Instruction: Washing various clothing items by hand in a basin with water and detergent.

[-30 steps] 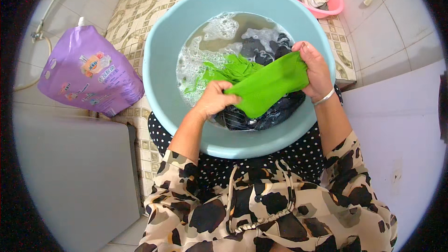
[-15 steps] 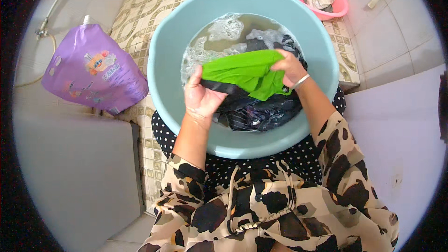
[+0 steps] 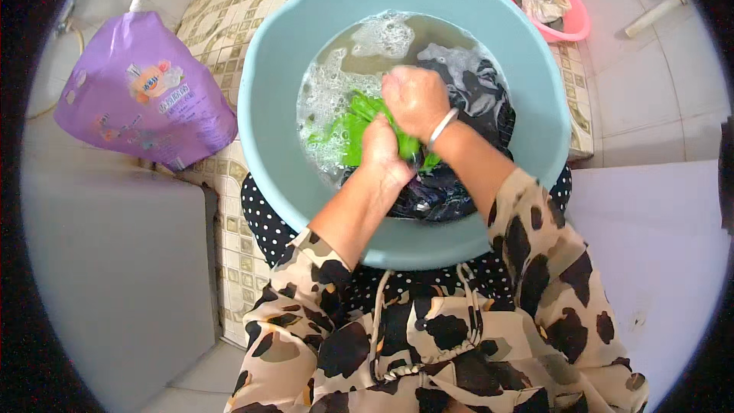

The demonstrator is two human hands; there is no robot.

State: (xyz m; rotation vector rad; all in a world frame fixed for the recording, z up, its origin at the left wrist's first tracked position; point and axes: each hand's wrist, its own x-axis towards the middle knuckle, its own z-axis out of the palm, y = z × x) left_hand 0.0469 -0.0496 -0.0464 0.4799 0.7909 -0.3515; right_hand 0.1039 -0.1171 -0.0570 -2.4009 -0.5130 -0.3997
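A large light blue tub holds sudsy, murky water with a bunched green cloth and dark wet clothes in it. My left hand grips the green cloth from below, thumb upward, low in the middle of the tub. My right hand, with a silver bangle at the wrist, is closed on the same cloth just above and to the right of my left hand, slightly blurred. Both hands hide part of the cloth.
A purple pouch with a white cap stands at the left. A pink basin with cloths is at the back right. A grey panel is at lower left, a pale panel at lower right. Pipes run along tiled walls.
The green cloth, earlier held stretched flat between my hands, is now crumpled down in the suds. My right hand has moved leftward, over beside my left hand, which has moved inward.
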